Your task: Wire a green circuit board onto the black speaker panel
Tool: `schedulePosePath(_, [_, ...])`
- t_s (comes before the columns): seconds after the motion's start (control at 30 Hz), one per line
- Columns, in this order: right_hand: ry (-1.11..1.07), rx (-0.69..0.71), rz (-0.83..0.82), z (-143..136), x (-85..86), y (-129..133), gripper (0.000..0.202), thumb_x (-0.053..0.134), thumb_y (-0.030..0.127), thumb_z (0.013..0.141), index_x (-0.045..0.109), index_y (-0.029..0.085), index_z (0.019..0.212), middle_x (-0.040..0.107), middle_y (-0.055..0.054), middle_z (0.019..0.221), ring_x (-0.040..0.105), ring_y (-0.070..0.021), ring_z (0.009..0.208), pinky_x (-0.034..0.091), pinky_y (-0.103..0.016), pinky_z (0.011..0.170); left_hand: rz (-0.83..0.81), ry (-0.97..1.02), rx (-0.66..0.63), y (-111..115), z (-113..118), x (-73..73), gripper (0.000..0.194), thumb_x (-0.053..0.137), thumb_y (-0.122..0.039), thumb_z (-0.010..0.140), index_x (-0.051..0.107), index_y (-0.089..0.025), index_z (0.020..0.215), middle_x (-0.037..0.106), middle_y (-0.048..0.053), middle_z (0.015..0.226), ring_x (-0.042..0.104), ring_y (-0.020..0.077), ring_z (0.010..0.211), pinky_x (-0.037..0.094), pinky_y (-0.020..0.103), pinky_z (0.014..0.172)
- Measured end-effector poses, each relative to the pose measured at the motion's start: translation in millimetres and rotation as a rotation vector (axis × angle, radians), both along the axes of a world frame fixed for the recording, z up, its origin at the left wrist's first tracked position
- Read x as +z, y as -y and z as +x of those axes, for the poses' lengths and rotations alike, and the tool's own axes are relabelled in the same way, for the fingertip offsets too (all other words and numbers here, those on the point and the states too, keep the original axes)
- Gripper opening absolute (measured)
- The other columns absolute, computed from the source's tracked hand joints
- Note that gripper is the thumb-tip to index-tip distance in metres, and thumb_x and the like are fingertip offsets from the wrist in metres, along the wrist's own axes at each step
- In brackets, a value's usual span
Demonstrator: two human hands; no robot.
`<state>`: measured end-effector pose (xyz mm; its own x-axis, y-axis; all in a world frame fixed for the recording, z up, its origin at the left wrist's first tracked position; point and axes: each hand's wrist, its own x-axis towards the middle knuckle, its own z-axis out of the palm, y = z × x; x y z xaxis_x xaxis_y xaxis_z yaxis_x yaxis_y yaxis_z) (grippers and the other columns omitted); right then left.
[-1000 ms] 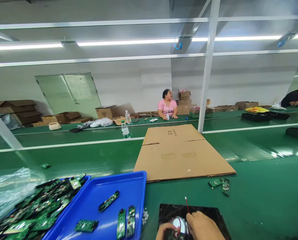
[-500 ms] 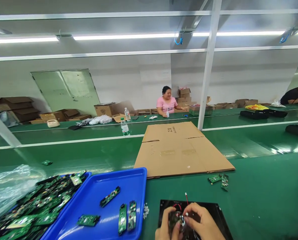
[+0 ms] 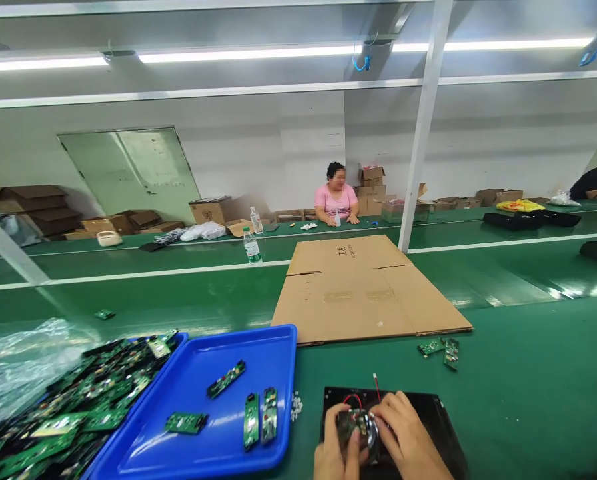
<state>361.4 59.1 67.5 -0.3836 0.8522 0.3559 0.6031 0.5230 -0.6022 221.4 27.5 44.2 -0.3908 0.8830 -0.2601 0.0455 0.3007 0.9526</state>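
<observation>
The speaker (image 3: 363,428), a small round metal-backed unit with a green board (image 3: 349,423) against it and a red wire (image 3: 375,385) rising at 12 o'clock, sat at the bottom centre of the view, over a black panel (image 3: 428,420). The left hand (image 3: 334,450) closed on it from 9 o'clock, thumb over the board; the right hand (image 3: 403,433) closed on it from 3 o'clock, fingertips pinching its rim. Both grips were firm, with neither hand free. Judged from this hold, the step would go best with the left hand steadying board and speaker together while the right fingers made only small corrections, keeping clear of the thin wire, which could be strained at its joint. At 9 o'clock of the hands lay a blue tray (image 3: 278,340) holding a few narrow boards (image 3: 251,420); small white parts (image 3: 295,407) lay just beside its near corner. Further at 9 o'clock lay a heap of boards (image 3: 68,413). At 12 o'clock lay flat cardboard (image 3: 363,293); at 1 o'clock, two loose boards (image 3: 441,348). A seated person (image 3: 335,200) worked well apart, across the green bench (image 3: 528,373).
</observation>
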Motion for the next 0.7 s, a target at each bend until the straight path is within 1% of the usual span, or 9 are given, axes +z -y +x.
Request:
schedulePosePath(0.07, [0.079,-0.018,0.137,-1.2,-9.1,0.7,0.023,0.044,0.014,0.090,0.063,0.026,0.086,0.062,0.001,0.082,0.055,-0.0152,0.080,0.047,-0.027,0.073,0.055,-0.028,0.022,1.5,0.2,-1.2,0.043,0.055,-0.063,0.064,0.046,-0.036,0.095,0.076,-0.006,0.070,0.075,0.0282,0.068,0.062,0.035,0.061])
schedulePosePath(0.13, [0.098,-0.066,0.284,-3.0,-18.3,0.0,0.020,0.050,0.009,0.085,0.061,0.024,0.078,0.060,0.002,0.077,0.051,-0.0156,0.076,0.042,-0.027,0.069,0.071,-0.070,0.020,3.3,0.0,0.1,0.040,0.054,-0.061,0.065,0.048,-0.036,0.096,0.076,-0.005,0.070,0.075,0.0278,0.065,0.062,0.034,0.059])
schedulePosePath(0.23, [0.135,-0.108,0.420,-4.7,-23.3,-1.1,0.019,0.056,0.005,0.078,0.056,0.022,0.069,0.057,0.002,0.073,0.047,-0.0157,0.072,0.035,-0.027,0.065,0.067,-0.148,-0.020,5.5,-1.4,5.0,0.039,0.051,-0.060,0.068,0.051,-0.034,0.097,0.076,-0.003,0.073,0.074,0.0266,0.063,0.062,0.034,0.062])
schedulePosePath(0.33, [0.237,-0.067,0.453,-3.9,-14.2,-0.5,0.018,0.059,0.006,0.078,0.056,0.022,0.070,0.058,0.003,0.073,0.046,-0.0154,0.072,0.032,-0.028,0.065,0.058,-0.183,-0.071,6.2,-3.0,8.4,0.042,0.048,-0.065,0.070,0.052,-0.033,0.097,0.075,-0.002,0.068,0.074,0.0276,0.064,0.062,0.034,0.062])
schedulePosePath(0.4, [0.285,-0.044,0.478,-2.8,-6.0,0.2,0.017,0.060,0.006,0.077,0.056,0.023,0.072,0.058,0.003,0.074,0.045,-0.0152,0.071,0.032,-0.029,0.065,0.055,-0.191,-0.084,5.9,-3.5,8.7,0.044,0.049,-0.066,0.068,0.052,-0.033,0.097,0.076,0.000,0.071,0.074,0.0286,0.066,0.061,0.035,0.061])
schedulePosePath(0.47, [0.320,-0.037,0.503,-1.8,0.0,0.4,0.018,0.061,0.005,0.073,0.056,0.023,0.072,0.059,0.003,0.074,0.045,-0.0154,0.070,0.032,-0.029,0.065,0.051,-0.195,-0.080,5.7,-3.1,8.5,0.041,0.051,-0.063,0.069,0.053,-0.033,0.096,0.076,0.000,0.073,0.073,0.0284,0.065,0.061,0.036,0.063])
schedulePosePath(0.53, [0.342,-0.027,0.523,-1.1,3.1,0.0,0.019,0.061,0.005,0.070,0.056,0.023,0.073,0.059,0.003,0.074,0.046,-0.0159,0.070,0.032,-0.029,0.065,0.048,-0.196,-0.075,5.8,-2.4,8.8,0.037,0.050,-0.058,0.070,0.054,-0.032,0.096,0.075,0.000,0.069,0.073,0.0277,0.063,0.060,0.036,0.063])
schedulePosePath(0.63, [0.384,0.013,0.553,-0.3,5.4,-0.5,0.019,0.057,0.006,0.069,0.056,0.023,0.076,0.060,0.001,0.076,0.047,-0.0166,0.070,0.033,-0.030,0.066,0.062,-0.188,-0.081,6.3,-1.6,10.6,0.034,0.048,-0.055,0.072,0.055,-0.032,0.096,0.072,-0.002,0.062,0.073,0.0265,0.062,0.059,0.033,0.060])
schedulePosePath(0.7, [0.391,0.027,0.585,0.0,6.5,-0.4,0.017,0.053,0.006,0.070,0.054,0.023,0.074,0.059,0.001,0.075,0.046,-0.0167,0.070,0.033,-0.030,0.066,0.068,-0.189,-0.085,6.6,-1.9,12.3,0.032,0.050,-0.054,0.071,0.055,-0.031,0.093,0.071,-0.002,0.059,0.072,0.0259,0.061,0.057,0.032,0.057])
